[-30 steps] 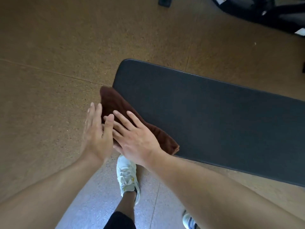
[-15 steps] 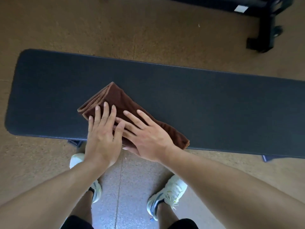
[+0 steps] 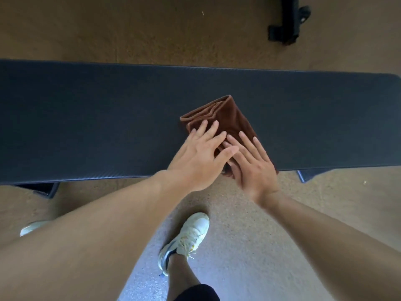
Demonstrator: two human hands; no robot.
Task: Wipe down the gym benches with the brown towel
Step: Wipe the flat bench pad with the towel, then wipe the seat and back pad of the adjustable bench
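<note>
The person is standing at the long side of a dark padded gym bench [image 3: 108, 118] and is pressing a folded brown towel [image 3: 225, 114] flat on it with both hands. The left hand [image 3: 199, 157] and the right hand [image 3: 251, 164] are lying open, fingers stretched and a little spread, with the left thumb overlapping the right fingers; neither hand is gripping the cloth, they are only pushing it down.

Compared with a second ago, the towel is sitting much further along the pad: it was at the bench's left end, and now it is closer to the right end, near the front edge. I judge that one long pass over this bench is nearly done, and the far strip of the pad probably needs another pass.

The near corner of the towel is hidden under the palms. The bench's left end is cut off by the frame, and its legs are mostly hidden. One white sneaker [image 3: 186, 240] is stepping forward on the speckled floor [image 3: 249, 235]. Some black equipment [image 3: 286, 25] is standing behind, but I cannot tell what it is.
</note>
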